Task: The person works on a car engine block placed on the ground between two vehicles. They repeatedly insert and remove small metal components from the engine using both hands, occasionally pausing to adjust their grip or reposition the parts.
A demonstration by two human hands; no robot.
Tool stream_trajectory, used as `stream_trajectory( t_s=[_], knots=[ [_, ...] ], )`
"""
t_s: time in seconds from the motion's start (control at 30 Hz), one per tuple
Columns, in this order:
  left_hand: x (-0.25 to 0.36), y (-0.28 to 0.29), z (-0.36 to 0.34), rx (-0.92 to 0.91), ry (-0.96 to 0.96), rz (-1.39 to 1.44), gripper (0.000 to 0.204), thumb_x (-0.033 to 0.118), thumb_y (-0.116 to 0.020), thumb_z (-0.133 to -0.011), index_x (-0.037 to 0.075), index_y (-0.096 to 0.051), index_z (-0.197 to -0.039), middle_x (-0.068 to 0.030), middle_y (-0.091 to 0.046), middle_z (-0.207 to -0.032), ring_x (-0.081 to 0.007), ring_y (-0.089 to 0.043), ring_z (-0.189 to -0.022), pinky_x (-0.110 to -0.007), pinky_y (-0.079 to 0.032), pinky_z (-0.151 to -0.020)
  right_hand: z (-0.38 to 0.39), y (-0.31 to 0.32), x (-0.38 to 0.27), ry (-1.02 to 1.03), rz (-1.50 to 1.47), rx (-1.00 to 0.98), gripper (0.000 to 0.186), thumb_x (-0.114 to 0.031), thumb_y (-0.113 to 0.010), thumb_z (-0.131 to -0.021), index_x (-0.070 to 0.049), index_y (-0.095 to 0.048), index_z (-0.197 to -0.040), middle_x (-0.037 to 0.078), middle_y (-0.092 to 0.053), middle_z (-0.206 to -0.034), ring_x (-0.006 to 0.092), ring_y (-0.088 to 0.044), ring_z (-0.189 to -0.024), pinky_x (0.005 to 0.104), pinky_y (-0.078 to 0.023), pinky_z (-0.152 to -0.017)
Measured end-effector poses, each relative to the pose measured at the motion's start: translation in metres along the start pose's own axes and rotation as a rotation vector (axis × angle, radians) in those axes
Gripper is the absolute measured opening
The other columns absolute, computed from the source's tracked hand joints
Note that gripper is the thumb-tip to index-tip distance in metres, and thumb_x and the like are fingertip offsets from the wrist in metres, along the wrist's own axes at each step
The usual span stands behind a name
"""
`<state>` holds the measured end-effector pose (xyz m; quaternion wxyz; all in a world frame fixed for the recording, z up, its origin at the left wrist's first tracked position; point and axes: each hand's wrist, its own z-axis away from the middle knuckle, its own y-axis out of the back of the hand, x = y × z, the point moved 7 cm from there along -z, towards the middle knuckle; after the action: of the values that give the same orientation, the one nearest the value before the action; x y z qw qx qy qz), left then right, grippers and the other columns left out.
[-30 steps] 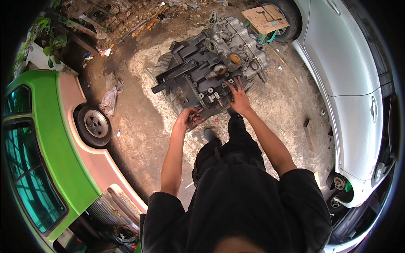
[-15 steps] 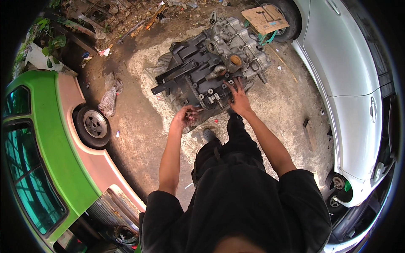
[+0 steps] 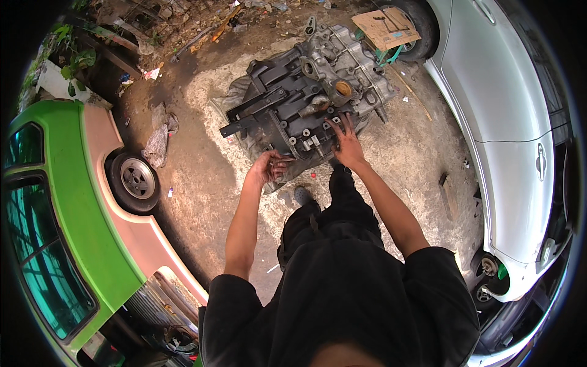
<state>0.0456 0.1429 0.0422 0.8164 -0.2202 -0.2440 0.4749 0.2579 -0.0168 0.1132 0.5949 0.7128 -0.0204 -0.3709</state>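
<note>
Concrete floor (image 3: pixel 409 159) spreads either side of the grip, reaching a silver car (image 3: pixel 516 116) well right and a green-and-pink vehicle (image 3: pixel 95 208) well left. An engine (image 3: pixel 312 98) lies just ahead of the grip. The right hand (image 3: pixel 348 148) rests spread on its near edge; the left hand (image 3: pixel 263 167) curls by its near left corner, holding what, if anything, I can't tell.
</note>
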Motion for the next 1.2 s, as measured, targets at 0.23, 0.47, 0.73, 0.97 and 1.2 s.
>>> stream_trajectory(
  t_s=[0.23, 0.47, 0.73, 0.97, 1.2],
  knots=[
    [0.001, -0.012, 0.005, 0.05, -0.027, -0.056, 0.053, 0.024, -0.05, -0.087, -0.015, -0.062, -0.12, 0.0018, -0.034, -0.057, -0.0116, -0.032, -0.048, -0.028, -0.029, -0.045, 0.001, 0.001, -0.001, -0.008, -0.016, -0.007, 0.096, -0.007, -0.075, -0.078, -0.036, -0.031, -0.157, 0.011, -0.016, -0.168, 0.0353, -0.008, -0.158, 0.0478, -0.032, -0.124],
    [0.003, -0.016, 0.005, 0.015, -0.003, -0.012, 0.036, 0.028, -0.052, -0.086, -0.005, -0.063, -0.088, 0.002, -0.028, -0.054, -0.0126, -0.03, -0.046, -0.029, -0.026, -0.046, 0.001, 0.002, -0.002, 0.007, -0.027, 0.005, 0.096, -0.006, -0.076, -0.076, -0.036, -0.032, -0.157, 0.01, -0.017, -0.167, 0.0366, -0.009, -0.157, 0.0485, -0.031, -0.125],
    [0.007, -0.018, -0.002, 0.05, -0.017, -0.054, 0.025, 0.031, -0.053, -0.089, 0.007, -0.056, -0.082, -0.0004, -0.039, -0.058, -0.0144, -0.034, -0.048, -0.031, -0.03, -0.048, 0.0, 0.003, -0.003, 0.006, -0.015, 0.005, 0.095, -0.005, -0.074, -0.077, -0.037, -0.031, -0.157, 0.01, -0.017, -0.167, 0.0376, -0.01, -0.157, 0.0486, -0.031, -0.125],
    [-0.041, -0.023, -0.003, -0.001, -0.182, -0.095, 0.03, 0.004, -0.057, -0.098, 0.017, -0.047, -0.123, -0.0073, -0.061, -0.086, -0.0219, -0.062, -0.076, -0.042, -0.054, -0.071, 0.0, 0.003, -0.004, 0.007, -0.017, 0.02, 0.095, -0.005, -0.072, -0.078, -0.037, -0.03, -0.158, 0.011, -0.017, -0.167, 0.0381, -0.01, -0.157, 0.0489, -0.033, -0.124],
    [-0.07, -0.009, -0.042, 0.156, -0.511, 0.06, 0.043, -0.013, -0.056, -0.094, 0.017, -0.045, -0.123, -0.0115, -0.059, -0.104, -0.0252, -0.06, -0.092, -0.041, -0.051, -0.082, 0.001, 0.004, -0.004, 0.005, -0.011, -0.001, 0.094, -0.006, -0.071, -0.079, -0.036, -0.03, -0.158, 0.012, -0.016, -0.167, 0.0383, -0.009, -0.157, 0.0489, -0.034, -0.123]
  ],
)
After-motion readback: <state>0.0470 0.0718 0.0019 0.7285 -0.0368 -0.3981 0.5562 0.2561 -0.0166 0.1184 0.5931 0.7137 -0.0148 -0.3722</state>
